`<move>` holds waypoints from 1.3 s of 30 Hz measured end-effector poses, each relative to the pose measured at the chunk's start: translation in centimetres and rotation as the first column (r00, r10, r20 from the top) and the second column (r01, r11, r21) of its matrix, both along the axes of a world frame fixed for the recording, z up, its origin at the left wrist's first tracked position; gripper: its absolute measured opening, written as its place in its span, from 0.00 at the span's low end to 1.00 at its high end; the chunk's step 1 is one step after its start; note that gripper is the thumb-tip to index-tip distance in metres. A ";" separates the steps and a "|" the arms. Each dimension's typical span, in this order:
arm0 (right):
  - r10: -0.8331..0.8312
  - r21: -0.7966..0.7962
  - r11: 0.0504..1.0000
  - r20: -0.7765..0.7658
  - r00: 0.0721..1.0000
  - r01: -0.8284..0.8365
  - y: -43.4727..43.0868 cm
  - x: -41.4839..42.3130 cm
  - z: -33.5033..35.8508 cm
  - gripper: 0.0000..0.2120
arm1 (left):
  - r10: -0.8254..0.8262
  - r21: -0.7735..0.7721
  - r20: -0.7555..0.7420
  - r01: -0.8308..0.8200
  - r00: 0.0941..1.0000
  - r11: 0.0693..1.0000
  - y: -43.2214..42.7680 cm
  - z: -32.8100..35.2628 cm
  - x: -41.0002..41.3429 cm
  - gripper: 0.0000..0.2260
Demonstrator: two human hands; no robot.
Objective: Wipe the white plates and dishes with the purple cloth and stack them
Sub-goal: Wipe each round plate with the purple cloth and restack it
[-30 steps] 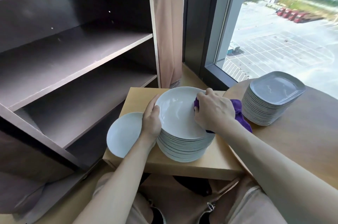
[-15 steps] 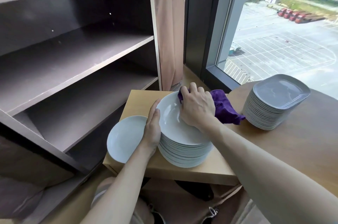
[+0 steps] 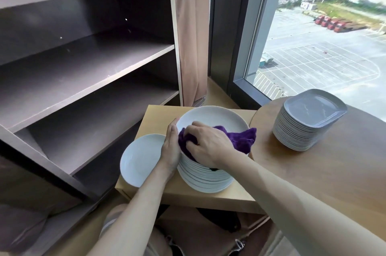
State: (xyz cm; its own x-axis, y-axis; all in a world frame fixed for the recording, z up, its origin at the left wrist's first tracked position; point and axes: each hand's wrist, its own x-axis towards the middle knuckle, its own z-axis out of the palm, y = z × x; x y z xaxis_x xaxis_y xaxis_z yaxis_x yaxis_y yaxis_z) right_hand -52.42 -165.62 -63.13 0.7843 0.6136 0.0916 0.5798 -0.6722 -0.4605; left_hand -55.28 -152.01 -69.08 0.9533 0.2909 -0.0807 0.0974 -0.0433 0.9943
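Wooden table (image 3: pixel 208 199) (beside window (image 3: pixel 313 50)) bears plates (image 3: pixel 211 116).

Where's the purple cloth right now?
Head view, centre: the purple cloth sits on the top plate of the round stack, gripped by the right hand, beside the left hand steadying the rim.

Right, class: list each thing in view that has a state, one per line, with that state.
purple cloth, bunched on the top plate, gripped by right hand
round plate stack, steadied at its rim by left hand
single plate, lying beside that stack
square plate stack, untouched
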 end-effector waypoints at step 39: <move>-0.084 -0.109 0.990 0.065 0.994 0.090 1.8 0.2 -0.5 0.12 | -0.126 -0.149 -0.014 0.122 0.992 0.981 0.1 1.0 0.1 0.27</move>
